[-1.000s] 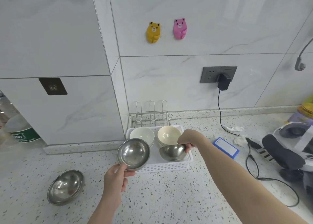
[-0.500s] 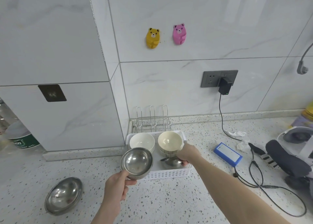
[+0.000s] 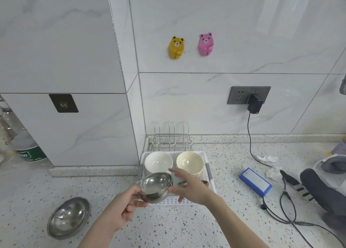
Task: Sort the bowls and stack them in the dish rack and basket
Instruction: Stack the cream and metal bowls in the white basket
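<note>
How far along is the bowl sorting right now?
Done: white bowl, cream bowl and a steel bowl sit in the basket. In hand: left hand holds a steel bowl, right hand reaching. Left: large steel bowl on counter; wire rack empty.

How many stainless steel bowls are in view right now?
3: one held by the left hand at, one on the speckled counter, one in the white basket, mostly hidden behind the right hand.

Both forearms are bare up to the frame's bottom edge, no sleeves showing. The left hand (image 3: 125,208) and right hand (image 3: 192,188) carry no gloves, rings or watch.
</note>
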